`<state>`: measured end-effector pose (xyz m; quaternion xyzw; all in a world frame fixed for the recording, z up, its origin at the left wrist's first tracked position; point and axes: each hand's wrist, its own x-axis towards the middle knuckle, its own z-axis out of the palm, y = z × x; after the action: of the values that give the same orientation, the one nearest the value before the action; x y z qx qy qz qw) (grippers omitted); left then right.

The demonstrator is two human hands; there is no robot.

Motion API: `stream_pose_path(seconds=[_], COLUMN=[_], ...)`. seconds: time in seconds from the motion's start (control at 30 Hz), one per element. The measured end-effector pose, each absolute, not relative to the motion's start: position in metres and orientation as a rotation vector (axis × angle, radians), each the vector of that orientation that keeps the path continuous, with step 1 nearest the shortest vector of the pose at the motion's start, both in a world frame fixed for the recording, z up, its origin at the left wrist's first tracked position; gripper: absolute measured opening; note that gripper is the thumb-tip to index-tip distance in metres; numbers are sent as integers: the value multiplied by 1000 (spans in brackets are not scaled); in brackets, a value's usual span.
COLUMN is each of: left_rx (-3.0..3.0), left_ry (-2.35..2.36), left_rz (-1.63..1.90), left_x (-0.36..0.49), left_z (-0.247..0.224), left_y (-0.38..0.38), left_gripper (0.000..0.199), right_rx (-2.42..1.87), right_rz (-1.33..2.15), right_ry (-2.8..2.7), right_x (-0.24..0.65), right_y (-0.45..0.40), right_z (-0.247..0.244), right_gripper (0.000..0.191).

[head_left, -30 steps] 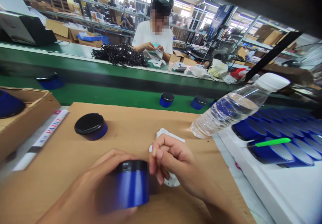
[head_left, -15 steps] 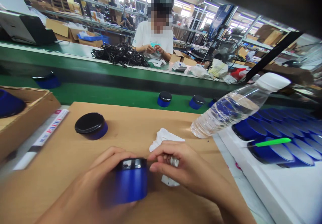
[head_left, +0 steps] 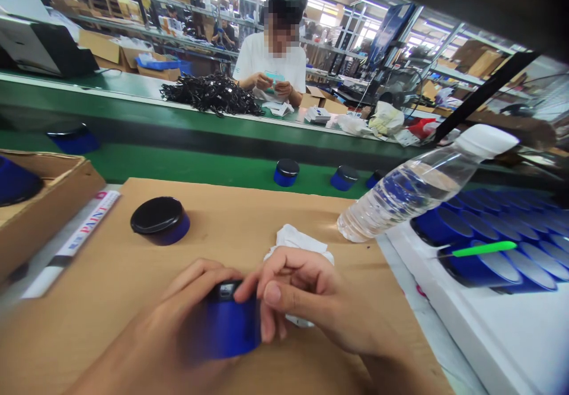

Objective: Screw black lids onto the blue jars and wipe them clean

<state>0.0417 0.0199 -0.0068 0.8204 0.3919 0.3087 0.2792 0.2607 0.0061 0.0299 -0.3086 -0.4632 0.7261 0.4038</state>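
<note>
Wrapped round the left side of a blue cup with a black rim (head_left: 233,327) is my left hand (head_left: 178,318), above the brown board (head_left: 222,223). My right hand (head_left: 306,300) is at the cup's right side, its fingers curved and apart, with the index fingertip on the black rim. No object shows between those fingers. A crumpled white tissue (head_left: 297,240) lies behind my right hand and partly under it. Another blue piece with a black top (head_left: 160,220) rests on the board at the left.
A water bottle (head_left: 400,188) leans at the right, beside a white tray (head_left: 502,336) of blue cups with a green-handled tool (head_left: 484,249) on them. At the left are a cardboard box (head_left: 53,196) and a paint marker (head_left: 73,241). A person (head_left: 271,57) works across the green belt (head_left: 213,167).
My right hand has moved left onto the cup's rim, and its fingers have spread. The blue pieces on the green belt have shifted slightly left.
</note>
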Motion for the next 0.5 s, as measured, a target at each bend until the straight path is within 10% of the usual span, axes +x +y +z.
stream_pose_path(seconds=[0.3, 0.5], left_rx=[2681, 2811], left_ry=[1134, 1199], left_rz=[787, 740], left_x=[31, 27], left_z=[-22, -26], left_y=[24, 25], left_gripper=[48, 48], right_rx=[-1213, -1235], right_rz=[570, 540], right_ry=[-1941, -2043], right_x=[258, 257], right_y=[2, 2], right_z=[12, 1], right_gripper=[12, 16])
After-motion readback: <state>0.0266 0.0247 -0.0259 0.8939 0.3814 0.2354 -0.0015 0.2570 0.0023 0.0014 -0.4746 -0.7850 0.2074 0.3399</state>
